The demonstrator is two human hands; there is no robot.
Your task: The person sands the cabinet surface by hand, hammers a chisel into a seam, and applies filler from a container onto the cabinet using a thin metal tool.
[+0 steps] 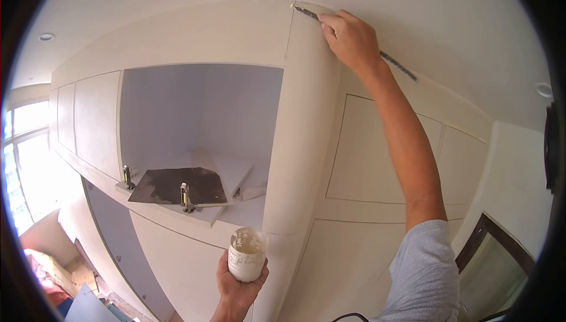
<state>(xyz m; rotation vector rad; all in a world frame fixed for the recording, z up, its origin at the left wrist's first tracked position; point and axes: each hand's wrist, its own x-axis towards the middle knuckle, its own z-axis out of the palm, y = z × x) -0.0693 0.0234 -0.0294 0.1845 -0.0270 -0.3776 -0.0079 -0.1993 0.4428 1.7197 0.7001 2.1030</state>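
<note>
At the bottom centre, my left hand (pixel 240 286) is closed around a clear plastic container (pixel 247 255) with white paste inside and smeared on its walls. High up, my right hand (pixel 352 38) grips a thin dark tool (pixel 307 12), pinched between thumb and fingers. The tool's tip touches the seam where the white cabinet's top panel (pixel 236 33) and the rounded column (pixel 306 116) meet the ceiling. A small patch of white paste shows at that tip.
Inside the open cabinet compartment (pixel 236 98) lie a dark stained board (pixel 177 185), loose white panels and metal hinges (pixel 186 197). A dark slot (pixel 398 66) runs along the ceiling edge. Window (pixel 29 157) and piled items (pixel 82 275) stand at left, a dark-framed panel (pixel 495 251) at right.
</note>
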